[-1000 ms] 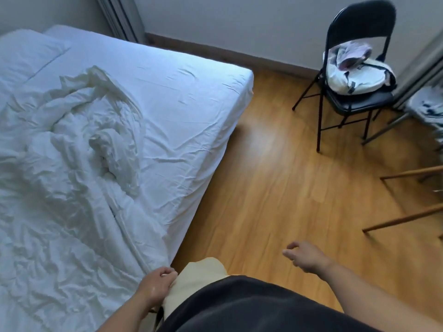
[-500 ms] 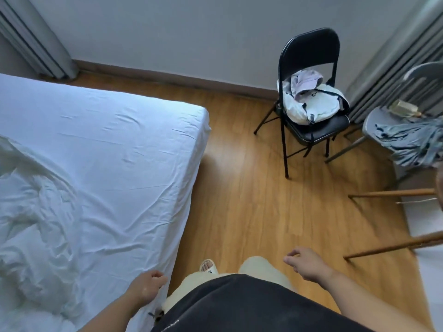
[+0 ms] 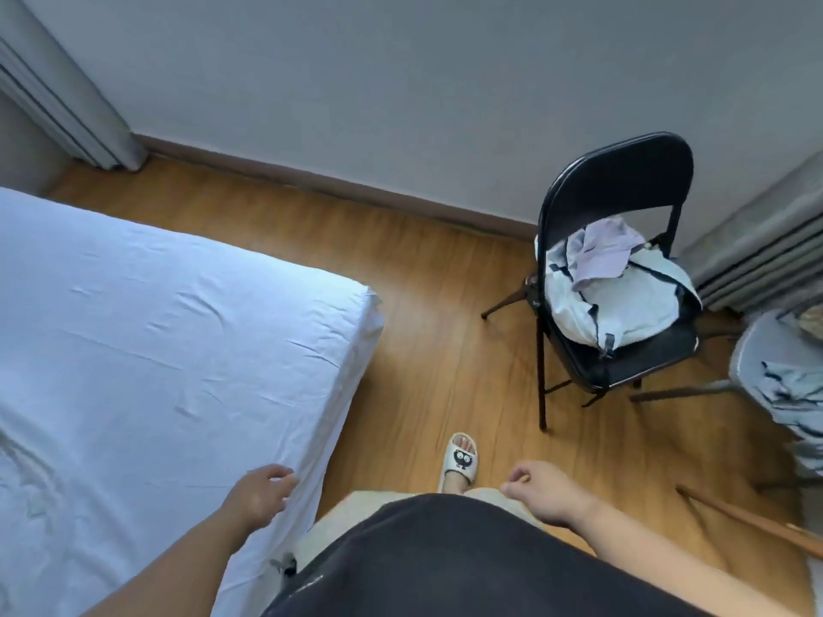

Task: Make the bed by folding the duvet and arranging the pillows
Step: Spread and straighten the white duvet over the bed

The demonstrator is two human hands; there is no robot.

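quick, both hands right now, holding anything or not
Left hand: open, fingers loosely curled, holds nothing, at the bed edge.
Right hand: open, fingers loosely curled, holds nothing.

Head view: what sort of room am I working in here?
Probably a home bedroom: a bed with a white sheet, a black folding chair holding a bag, and a curtain against the wall.
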